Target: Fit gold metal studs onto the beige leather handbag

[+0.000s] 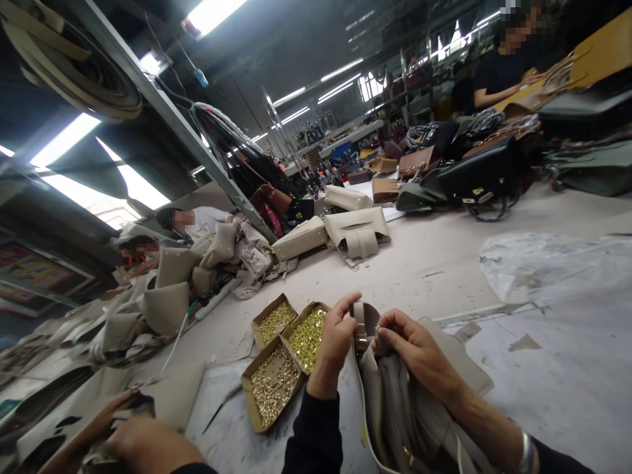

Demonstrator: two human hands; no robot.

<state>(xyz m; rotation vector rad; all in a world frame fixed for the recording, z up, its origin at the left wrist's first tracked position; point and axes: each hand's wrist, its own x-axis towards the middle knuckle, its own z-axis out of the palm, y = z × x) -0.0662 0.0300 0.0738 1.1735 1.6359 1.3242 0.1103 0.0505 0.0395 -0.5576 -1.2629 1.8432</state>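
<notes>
A beige leather bag lies open on the white table right in front of me. My left hand pinches the bag's strap tab at its top edge. My right hand grips the same top edge from the other side, fingertips close to the left hand's. To the left of my left hand stand three small cardboard trays filled with small gold metal fittings.
A co-worker's hands hold beige pieces at the lower left. Beige bag parts are heaped at the left, finished beige bags mid-table, dark bags farther back. A clear plastic sheet lies at the right. Other people sit around the table.
</notes>
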